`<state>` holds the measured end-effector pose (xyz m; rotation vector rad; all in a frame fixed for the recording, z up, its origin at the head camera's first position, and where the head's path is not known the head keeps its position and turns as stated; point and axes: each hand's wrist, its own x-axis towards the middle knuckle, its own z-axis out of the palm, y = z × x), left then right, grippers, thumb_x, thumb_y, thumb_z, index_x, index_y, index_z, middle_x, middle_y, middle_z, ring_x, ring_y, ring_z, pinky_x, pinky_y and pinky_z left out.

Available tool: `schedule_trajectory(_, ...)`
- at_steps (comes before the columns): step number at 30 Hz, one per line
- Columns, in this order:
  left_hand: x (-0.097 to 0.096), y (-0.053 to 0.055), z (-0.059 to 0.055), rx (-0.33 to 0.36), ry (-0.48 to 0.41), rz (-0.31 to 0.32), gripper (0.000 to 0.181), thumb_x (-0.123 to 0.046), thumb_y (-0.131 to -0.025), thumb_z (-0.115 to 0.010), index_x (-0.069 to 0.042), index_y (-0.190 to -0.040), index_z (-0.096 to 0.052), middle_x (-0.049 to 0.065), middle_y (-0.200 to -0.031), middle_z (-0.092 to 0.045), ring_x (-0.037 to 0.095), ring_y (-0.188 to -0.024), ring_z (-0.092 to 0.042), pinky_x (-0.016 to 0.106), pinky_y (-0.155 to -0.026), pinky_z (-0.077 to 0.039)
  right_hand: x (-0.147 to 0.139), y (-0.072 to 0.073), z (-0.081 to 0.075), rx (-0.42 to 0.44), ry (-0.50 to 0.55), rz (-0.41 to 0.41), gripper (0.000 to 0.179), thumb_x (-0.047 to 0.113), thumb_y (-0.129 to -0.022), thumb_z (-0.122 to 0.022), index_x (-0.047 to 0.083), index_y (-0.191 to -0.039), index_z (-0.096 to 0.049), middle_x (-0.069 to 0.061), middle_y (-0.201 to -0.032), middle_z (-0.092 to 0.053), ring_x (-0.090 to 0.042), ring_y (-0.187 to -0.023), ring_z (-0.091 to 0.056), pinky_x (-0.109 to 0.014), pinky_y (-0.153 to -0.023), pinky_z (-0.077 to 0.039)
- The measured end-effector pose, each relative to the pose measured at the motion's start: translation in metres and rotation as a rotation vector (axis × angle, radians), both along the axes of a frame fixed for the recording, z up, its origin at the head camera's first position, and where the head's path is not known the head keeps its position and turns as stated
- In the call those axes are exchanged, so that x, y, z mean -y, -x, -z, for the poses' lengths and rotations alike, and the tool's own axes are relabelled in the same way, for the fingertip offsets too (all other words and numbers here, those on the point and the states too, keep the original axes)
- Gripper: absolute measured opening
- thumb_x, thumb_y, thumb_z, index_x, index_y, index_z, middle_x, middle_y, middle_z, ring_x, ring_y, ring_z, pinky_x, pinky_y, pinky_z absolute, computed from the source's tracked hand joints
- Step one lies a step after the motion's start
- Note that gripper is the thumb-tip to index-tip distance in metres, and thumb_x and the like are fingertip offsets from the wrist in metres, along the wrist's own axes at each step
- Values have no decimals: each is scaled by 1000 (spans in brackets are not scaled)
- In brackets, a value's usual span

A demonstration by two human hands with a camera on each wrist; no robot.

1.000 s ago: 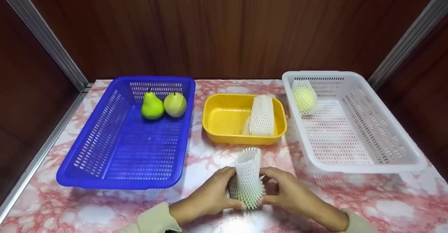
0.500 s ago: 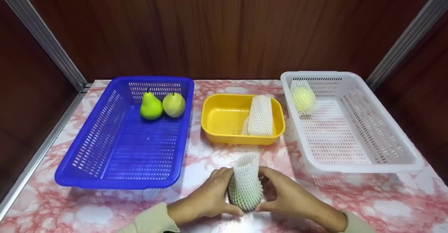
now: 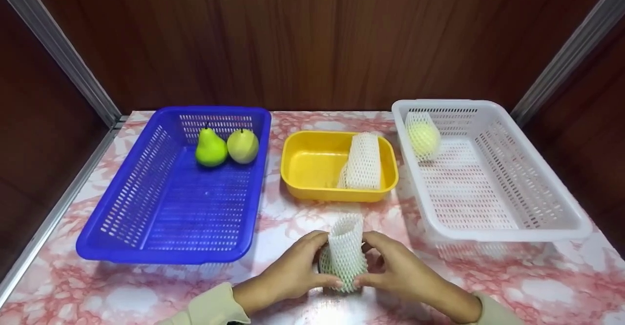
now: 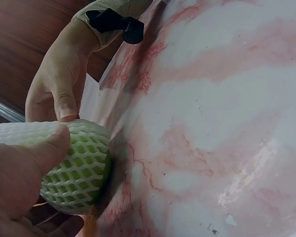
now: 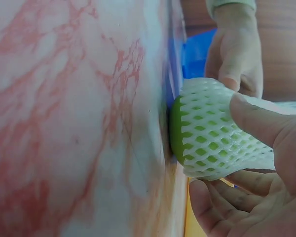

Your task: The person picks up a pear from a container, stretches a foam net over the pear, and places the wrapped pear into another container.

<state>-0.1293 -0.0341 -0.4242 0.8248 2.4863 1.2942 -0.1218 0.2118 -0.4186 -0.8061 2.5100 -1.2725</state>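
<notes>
A green fruit [image 5: 176,129] wrapped in a white foam net sleeve [image 3: 345,256] stands on the table at the front middle, the sleeve's loose end rising above it. My left hand [image 3: 298,269] grips its left side, thumb on the net in front and fingers behind. From the other side my right hand [image 3: 400,269] holds it in the same way. In the right wrist view the fruit's bare green bottom shows past the net's edge and meets the tabletop. Its kind is hidden by the net.
A blue basket [image 3: 166,255] at left holds a green pear [image 3: 211,149] and a paler round pear [image 3: 242,147]. The yellow tub [image 3: 337,194] behind my hands holds white foam net sleeves [image 3: 365,161]. At right, a white basket [image 3: 512,234] contains a netted pale-yellow fruit [image 3: 424,138].
The netted fruit has come down slightly toward the table. Both thumbs stood a little off the net half a second ago and now touch it. The baskets stay put.
</notes>
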Motion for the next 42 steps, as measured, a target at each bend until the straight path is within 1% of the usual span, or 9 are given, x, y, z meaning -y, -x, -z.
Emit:
schedule_trajectory(8, -2, 1, 3, 45, 96, 1, 92, -33, -71, -93, -2, -146, -48, 9, -140, -55, 25, -131, -51, 42, -115, -39, 0, 1, 6, 26, -11, -1, 75, 23, -73, -91, 0, -135, -55, -11, -119, -66, -18, -93, -67, -30, -81, -60)
schedule_trajectory(13, -3, 1, 7, -5, 140, -5, 97, -34, -66, -95, -3, -145, -49, 8, -140, -57, 24, -130, -50, 40, -115, -39, 2, 2, 9, 62, -5, -7, 77, 16, -73, -91, -2, -137, -54, -11, -120, -66, -18, -93, -69, -29, -85, -59)
schedule_trajectory(18, -5, 0, 10, -44, 145, -15, 98, -32, -64, -97, -2, -144, -49, 8, -137, -58, 24, -127, -51, 39, -114, -40, 5, 3, 11, 62, -13, -3, 78, 15, -69, -93, -4, -134, -55, -12, -120, -65, -25, -102, -69, -29, -89, -58)
schedule_trajectory(22, -6, -1, 11, -25, 128, -26, 99, -30, -62, -97, -4, -144, -49, 6, -136, -57, 22, -127, -50, 39, -115, -40, 7, 3, 13, 49, -31, 3, 81, 16, -66, -94, -7, -132, -53, -14, -123, -62, -31, -110, -66, -30, -94, -56)
schedule_trajectory(27, -8, -1, 12, -4, 121, -45, 97, -27, -60, -99, -8, -141, -51, 3, -132, -59, 20, -124, -52, 39, -113, -41, 8, 3, 14, 7, -87, 22, 82, 21, -64, -96, -4, -131, -55, -10, -121, -62, -28, -110, -64, -36, -96, -56)
schedule_trajectory(31, -9, 0, 13, -2, 127, -45, 96, -26, -59, -99, -8, -140, -51, 3, -131, -60, 22, -124, -53, 40, -113, -41, 8, 3, 14, 2, -103, 21, 77, 24, -64, -96, 1, -127, -57, -5, -117, -64, -22, -105, -64, -35, -94, -56)
schedule_trajectory(34, -9, 0, 12, 2, 123, -39, 97, -26, -59, -99, -7, -141, -50, 5, -133, -61, 23, -126, -53, 40, -114, -40, 7, 3, 13, 32, -75, 7, 75, 23, -65, -96, 2, -125, -57, -4, -113, -66, -18, -100, -65, -31, -87, -58)
schedule_trajectory(37, -8, 1, 11, 24, 98, -30, 96, -23, -61, -99, -5, -142, -50, 7, -136, -60, 25, -128, -54, 42, -115, -40, 7, 3, 11, 57, -44, -6, 79, 21, -67, -95, 0, -131, -55, -6, -112, -68, -16, -98, -66, -28, -83, -59)
schedule_trajectory(42, -5, 1, 7, 84, 66, -14, 94, -19, -65, -97, -4, -143, -47, 9, -137, -59, 26, -128, -55, 44, -115, -40, 5, 3, 8, 61, -27, -11, 84, 18, -69, -94, -2, -139, -52, -6, -109, -69, -13, -91, -66, -30, -79, -60)
